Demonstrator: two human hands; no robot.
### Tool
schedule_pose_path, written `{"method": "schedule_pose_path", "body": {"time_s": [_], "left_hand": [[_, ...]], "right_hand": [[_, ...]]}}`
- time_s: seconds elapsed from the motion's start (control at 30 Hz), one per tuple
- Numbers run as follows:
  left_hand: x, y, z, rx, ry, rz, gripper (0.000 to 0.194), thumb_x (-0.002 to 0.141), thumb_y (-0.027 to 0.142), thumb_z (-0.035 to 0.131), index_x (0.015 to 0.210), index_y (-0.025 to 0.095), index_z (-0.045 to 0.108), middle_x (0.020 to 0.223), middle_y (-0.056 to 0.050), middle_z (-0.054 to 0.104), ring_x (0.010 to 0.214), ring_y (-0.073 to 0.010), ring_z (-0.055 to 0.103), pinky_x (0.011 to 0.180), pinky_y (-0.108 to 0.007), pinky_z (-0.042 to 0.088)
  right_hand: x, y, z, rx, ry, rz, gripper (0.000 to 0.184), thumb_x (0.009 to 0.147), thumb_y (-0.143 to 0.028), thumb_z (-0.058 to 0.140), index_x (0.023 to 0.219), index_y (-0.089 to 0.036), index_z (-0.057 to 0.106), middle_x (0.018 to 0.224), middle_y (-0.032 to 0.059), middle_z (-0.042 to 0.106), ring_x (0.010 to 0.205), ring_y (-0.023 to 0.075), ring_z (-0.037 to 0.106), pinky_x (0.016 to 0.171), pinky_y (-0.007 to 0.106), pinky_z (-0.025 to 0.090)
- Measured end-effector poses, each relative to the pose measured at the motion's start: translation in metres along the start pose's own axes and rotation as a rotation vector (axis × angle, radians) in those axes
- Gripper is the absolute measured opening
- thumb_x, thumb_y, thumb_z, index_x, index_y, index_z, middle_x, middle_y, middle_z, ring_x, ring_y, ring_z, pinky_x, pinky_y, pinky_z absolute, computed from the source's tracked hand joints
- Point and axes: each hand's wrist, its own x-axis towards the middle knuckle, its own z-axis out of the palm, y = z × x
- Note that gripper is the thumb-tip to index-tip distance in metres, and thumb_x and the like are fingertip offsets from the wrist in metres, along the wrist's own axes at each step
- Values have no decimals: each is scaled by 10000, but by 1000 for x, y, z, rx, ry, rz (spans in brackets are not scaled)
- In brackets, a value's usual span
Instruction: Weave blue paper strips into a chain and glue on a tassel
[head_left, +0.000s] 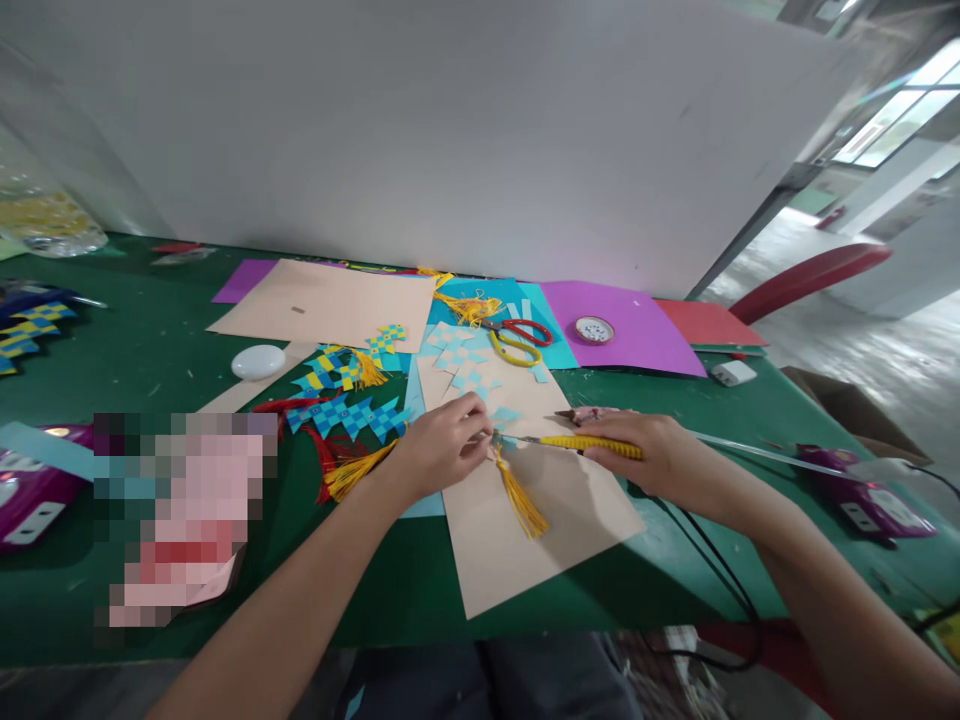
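Green table point(405, 590), pretty cluttered. Gripping a yellow tool point(592, 444) in the right hand point(664, 450) and pinching the top of a tassel point(523, 498) in the left hand point(444, 442), just over a beige sheet point(510, 570).

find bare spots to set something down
Bare tabletop: between the far left checkered weave and white oval object, and between the big purple sheet and right hand. Crowded: the middle by the left hand (scissors, tassel, peach paper).
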Motion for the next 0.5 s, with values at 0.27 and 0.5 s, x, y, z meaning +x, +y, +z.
{"method": "schedule_pose_path", "body": {"time_s": [0.27, 0.5], "left_hand": [[3, 6, 0, 17, -11, -39, 248, 870, 417, 560, 849, 172, 533, 887, -26, 537, 816, -155, 563, 646, -251, 451], [5, 7, -1, 23, -29, -66, 344, 811, 506, 608, 836, 175, 518, 907, -22, 535, 824, -162, 561, 656, -262, 449]], "right_hand": [[2, -5, -2, 38, 14, 74, 366, 934, -419, 373, 1123, -256, 640, 1272, 26, 592, 1000, 214, 635, 817, 331, 528], [3, -8, -5, 70, 2, 73, 363, 920, -417, 404, 1134, -242, 640, 1287, 21, 582, 1022, 212, 625, 597, 234, 537]]}}
